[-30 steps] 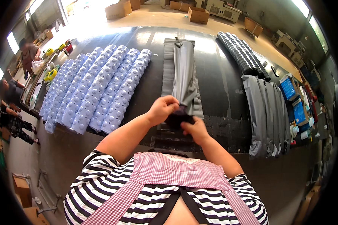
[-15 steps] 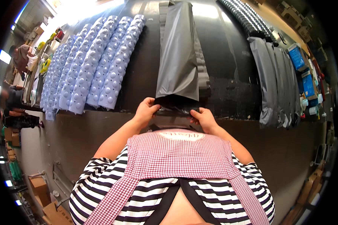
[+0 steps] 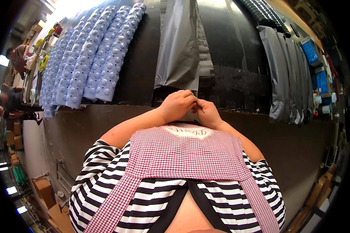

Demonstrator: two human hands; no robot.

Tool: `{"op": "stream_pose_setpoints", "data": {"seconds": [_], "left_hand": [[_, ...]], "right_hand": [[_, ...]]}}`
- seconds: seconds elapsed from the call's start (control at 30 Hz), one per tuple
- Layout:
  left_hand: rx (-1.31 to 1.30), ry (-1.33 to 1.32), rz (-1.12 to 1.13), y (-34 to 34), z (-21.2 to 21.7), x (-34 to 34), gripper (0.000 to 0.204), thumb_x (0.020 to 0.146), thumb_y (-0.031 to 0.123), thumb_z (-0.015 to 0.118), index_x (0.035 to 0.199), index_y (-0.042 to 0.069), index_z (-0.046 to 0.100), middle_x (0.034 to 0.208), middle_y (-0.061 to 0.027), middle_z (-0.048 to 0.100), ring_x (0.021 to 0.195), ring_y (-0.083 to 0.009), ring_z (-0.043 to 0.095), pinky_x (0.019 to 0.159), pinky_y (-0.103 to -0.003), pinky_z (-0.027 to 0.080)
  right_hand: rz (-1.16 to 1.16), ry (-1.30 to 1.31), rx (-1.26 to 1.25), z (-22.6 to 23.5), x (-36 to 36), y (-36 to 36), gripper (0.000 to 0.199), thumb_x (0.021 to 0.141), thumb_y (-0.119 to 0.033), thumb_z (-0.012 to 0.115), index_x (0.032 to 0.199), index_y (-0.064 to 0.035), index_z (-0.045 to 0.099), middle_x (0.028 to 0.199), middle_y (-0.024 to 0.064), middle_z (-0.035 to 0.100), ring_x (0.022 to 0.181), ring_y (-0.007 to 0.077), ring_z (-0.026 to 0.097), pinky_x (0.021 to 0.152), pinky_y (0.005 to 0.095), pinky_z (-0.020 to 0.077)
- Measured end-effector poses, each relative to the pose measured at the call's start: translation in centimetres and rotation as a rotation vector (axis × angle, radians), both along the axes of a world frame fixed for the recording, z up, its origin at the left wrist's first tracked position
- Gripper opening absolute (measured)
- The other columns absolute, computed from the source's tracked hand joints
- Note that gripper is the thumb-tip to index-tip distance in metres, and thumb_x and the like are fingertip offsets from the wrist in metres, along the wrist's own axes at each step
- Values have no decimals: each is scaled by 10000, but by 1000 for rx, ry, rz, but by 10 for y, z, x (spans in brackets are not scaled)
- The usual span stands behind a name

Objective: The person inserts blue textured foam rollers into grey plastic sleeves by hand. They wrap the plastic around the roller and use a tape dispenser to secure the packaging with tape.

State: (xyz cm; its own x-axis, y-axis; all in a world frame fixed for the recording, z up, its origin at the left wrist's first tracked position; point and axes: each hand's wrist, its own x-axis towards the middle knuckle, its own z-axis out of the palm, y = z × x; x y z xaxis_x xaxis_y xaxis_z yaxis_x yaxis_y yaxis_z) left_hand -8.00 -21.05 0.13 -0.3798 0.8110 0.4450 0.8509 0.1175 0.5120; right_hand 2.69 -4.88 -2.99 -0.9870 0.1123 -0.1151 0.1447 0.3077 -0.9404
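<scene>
A long grey plastic mailing bag (image 3: 179, 50) lies lengthwise on the black table, its near end close to the front edge. More flat grey bags (image 3: 204, 64) show from under its right side. At that near end my left hand (image 3: 179, 104) and my right hand (image 3: 207, 112) meet, fingertips pinched together. The fingers are closed, and whatever is between them is hidden by the left hand. A dark area shows between the bag's near edge and my left hand.
Several rolled light-blue bubbled mats (image 3: 118, 54) lie on the left of the black table (image 3: 231, 85). Filled grey bags (image 3: 278, 73) lie along the right, with black studded rolls (image 3: 262, 13) behind them. Blue boxes (image 3: 311, 50) stand at the far right. A person (image 3: 18, 58) is at the far left.
My hands were apart, holding the two sides of the bag's dark near end. Now they have come together near its right side. The view has shifted slightly, so the table sits higher.
</scene>
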Motion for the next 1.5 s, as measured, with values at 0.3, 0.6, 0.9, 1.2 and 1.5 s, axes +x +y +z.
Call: {"op": "stream_pose_setpoints", "data": {"seconds": [0.3,0.6,0.9,1.2,1.5], "left_hand": [[202,-1375,70,-79,2,-21,90,1040,112,559,984,46,583,935,-68,680,878,-153,652,810,-297,543],[-1024,-191,586,-308,-39,-3,298,903,174,692,1189,94,704,1333,-141,641,1129,-369,642,1016,-447,500],[-80,579,20,-80,-17,-136,264,824,147,721,1068,112,626,1490,-156,487,1394,-349,451,1179,-493,349],[-332,-160,-407,-48,8,-191,367,758,-20,696,1122,22,692,1416,-143,584,1369,-332,503,1135,-414,425],[226,-1359,298,-17,-17,-179,487,1028,500,568,824,63,636,738,75,562,657,-36,431,571,-244,351]], "right_hand": [[-28,-121,-357,-15,3,16,222,991,-40,527,1088,27,715,972,67,741,869,133,646,812,293,524],[-206,330,344,-12,-10,57,231,794,5,715,1011,-31,645,904,103,676,805,236,679,728,345,553],[186,754,938,0,-95,71,220,766,-73,670,971,-96,594,1147,102,576,1079,309,580,938,427,465],[433,468,531,28,-132,73,224,776,15,645,1000,18,646,1192,142,689,1146,287,646,987,385,506],[-440,-346,-588,7,-157,63,388,1034,-425,586,994,-49,673,925,-39,683,817,69,564,734,260,425]]}}
